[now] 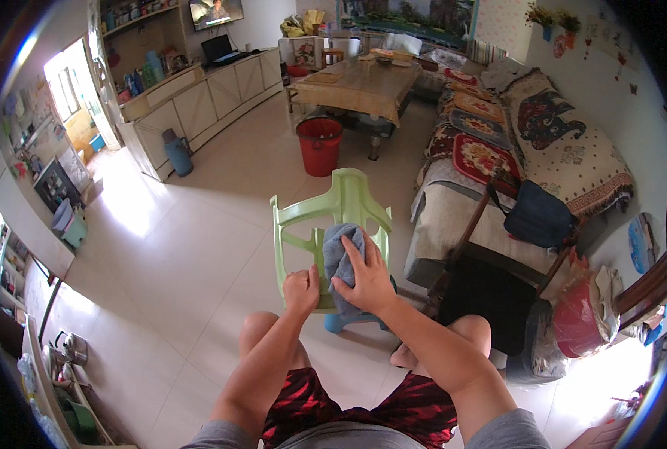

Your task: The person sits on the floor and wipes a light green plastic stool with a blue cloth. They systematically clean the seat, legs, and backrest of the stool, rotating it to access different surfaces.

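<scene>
A light green plastic chair stands right in front of me, between my knees and the red bucket. My left hand is closed around its near-left edge, the thumb pointing up. Under my right hand is a bunched grey-blue cloth, held against the middle slat of the chair with the fingers spread over it. Part of a blue plastic stool shows below the chair's near edge. The palm side of each hand is hidden.
Beyond the chair stands a red plastic bucket, before a covered table. On the right are a sofa with patterned cushions and a black-seated armchair. A blue thermos flask stands by the white cabinet.
</scene>
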Demonstrator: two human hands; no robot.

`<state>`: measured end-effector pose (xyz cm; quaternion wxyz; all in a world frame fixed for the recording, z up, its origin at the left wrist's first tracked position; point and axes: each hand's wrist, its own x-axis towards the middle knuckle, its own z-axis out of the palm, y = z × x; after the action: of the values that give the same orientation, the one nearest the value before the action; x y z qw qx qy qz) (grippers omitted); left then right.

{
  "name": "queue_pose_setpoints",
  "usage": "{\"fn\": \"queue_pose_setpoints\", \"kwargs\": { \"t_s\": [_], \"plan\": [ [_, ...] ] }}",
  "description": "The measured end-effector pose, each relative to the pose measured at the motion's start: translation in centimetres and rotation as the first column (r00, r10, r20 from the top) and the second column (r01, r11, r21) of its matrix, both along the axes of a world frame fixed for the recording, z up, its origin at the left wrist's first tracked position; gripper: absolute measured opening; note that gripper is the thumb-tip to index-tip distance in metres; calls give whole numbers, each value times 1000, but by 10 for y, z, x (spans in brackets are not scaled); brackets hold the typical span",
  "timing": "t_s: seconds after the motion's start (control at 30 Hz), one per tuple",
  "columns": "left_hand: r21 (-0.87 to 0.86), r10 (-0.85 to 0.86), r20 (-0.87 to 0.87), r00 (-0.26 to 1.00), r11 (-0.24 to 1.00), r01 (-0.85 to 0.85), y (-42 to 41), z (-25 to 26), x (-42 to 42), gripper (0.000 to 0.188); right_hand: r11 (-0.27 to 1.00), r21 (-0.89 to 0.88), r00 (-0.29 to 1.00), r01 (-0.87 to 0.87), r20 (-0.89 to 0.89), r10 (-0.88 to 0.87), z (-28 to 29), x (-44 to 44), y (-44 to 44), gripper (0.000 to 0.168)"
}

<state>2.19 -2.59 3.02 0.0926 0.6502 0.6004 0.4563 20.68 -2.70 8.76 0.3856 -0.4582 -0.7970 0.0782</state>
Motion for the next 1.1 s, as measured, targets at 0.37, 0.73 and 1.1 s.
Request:
{"fn": "queue_pose_setpoints", "kwargs": {
  "t_s": [0.37,0.73,1.1],
  "plan": [
    [-197,99,445,890,980,-11,19,-25,-9,45,992,125,901,-5,431,-50,8,-28,-46,68],
    [115,-196,-51,979,973,200,-5,3,13,35,955,184,969,231,-125,-211,5,12,51,60],
    [70,-421,-219,880,893,445,-24,9,26,34,834,84,835,545,-136,-533,11,81,107,52]
  ]
}}
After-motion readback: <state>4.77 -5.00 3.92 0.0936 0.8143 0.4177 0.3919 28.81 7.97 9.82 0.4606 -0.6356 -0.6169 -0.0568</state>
